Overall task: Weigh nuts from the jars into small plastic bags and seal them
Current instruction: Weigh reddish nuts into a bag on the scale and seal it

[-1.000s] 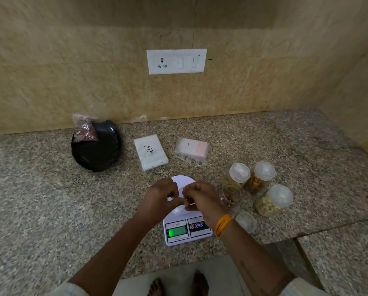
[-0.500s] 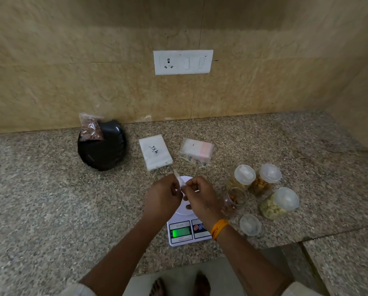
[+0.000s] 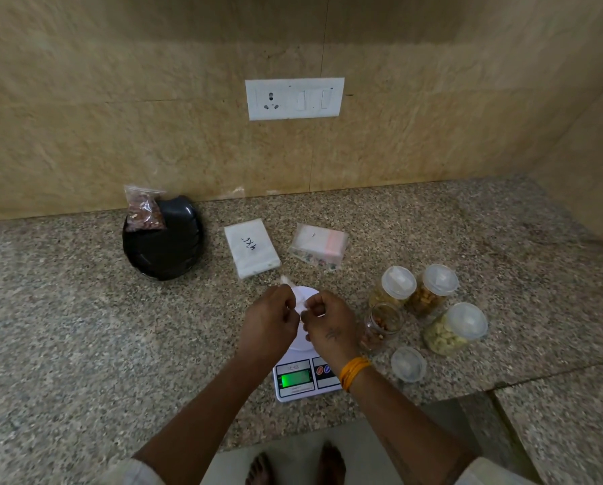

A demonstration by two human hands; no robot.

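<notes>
My left hand [image 3: 268, 323] and my right hand [image 3: 328, 323] meet above the white kitchen scale [image 3: 303, 376], both pinching a small clear plastic bag [image 3: 294, 295] between them. The bag looks empty, though most of it is hidden by my fingers. The scale's green display is lit. To the right stands an open jar [image 3: 382, 323] with brown nuts, its loose lid [image 3: 408, 364] lying in front. Three lidded jars stand beyond: two at the back [image 3: 396, 287] [image 3: 433, 288] and one with pale cashews [image 3: 455, 329].
A black plate [image 3: 167, 246] at the back left carries a sealed bag of reddish nuts [image 3: 144, 210]. A white packet of bags [image 3: 251, 248] and a clear zip-bag pack [image 3: 319, 246] lie behind the scale. The counter's front edge is near; a wall socket [image 3: 294, 98] is above.
Both hands have lifted the small bag a little off the scale's platform and pulled slightly apart at its top. The camera has shifted left and tilted.
</notes>
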